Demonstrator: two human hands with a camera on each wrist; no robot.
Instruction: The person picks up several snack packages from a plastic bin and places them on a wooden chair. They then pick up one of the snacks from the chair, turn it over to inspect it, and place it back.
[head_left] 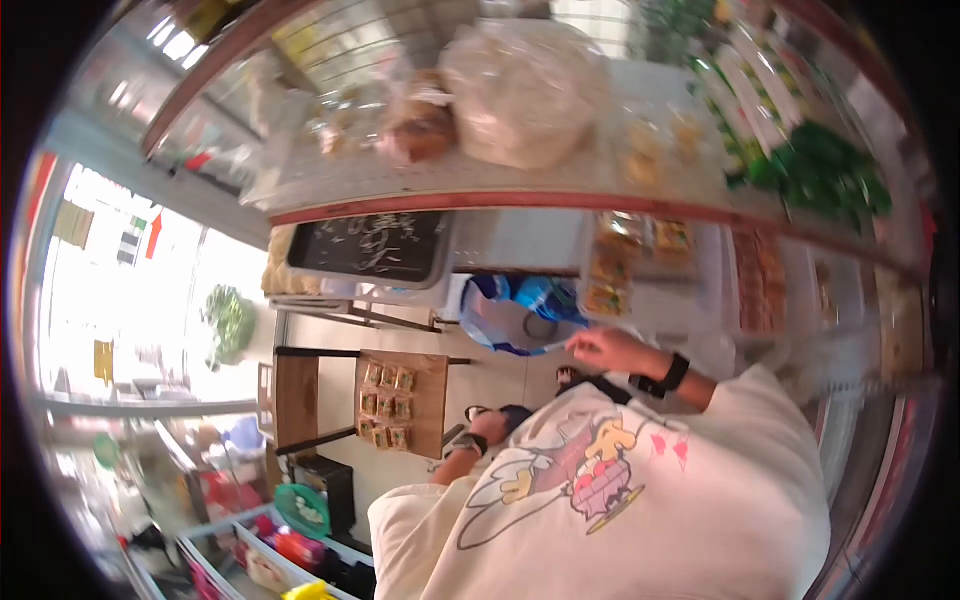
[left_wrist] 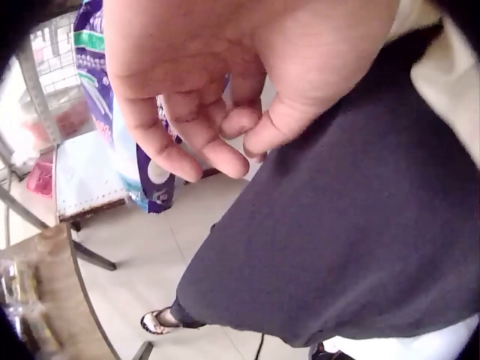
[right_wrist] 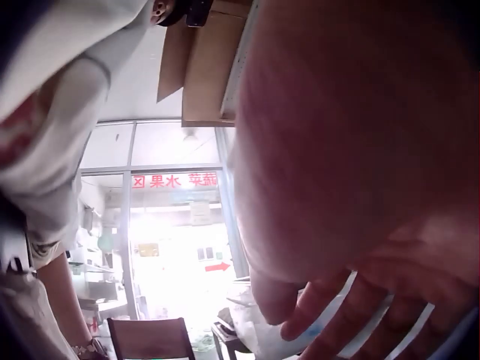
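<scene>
My right hand point(head_left: 600, 348) reaches out to a blue and white plastic bag point(head_left: 515, 310) that hangs below the shop shelf, and pinches its edge. In the right wrist view the fingers point(right_wrist: 337, 300) lie on clear, blue-tinted plastic point(right_wrist: 255, 330). My left hand point(head_left: 490, 428) hangs beside my dark trousers point(left_wrist: 337, 225). Its fingers point(left_wrist: 202, 142) are loosely curled and hold nothing. The purple and blue bag point(left_wrist: 154, 184) shows behind it, apart from it.
A long shelf point(head_left: 400, 190) above carries bagged bread and packed goods. A chalkboard sign point(head_left: 370, 245) hangs under it. A wooden table point(head_left: 430, 400) with several packets stands on the tiled floor, with a wooden stool point(head_left: 295, 395) and coloured crates point(head_left: 290, 550) close by.
</scene>
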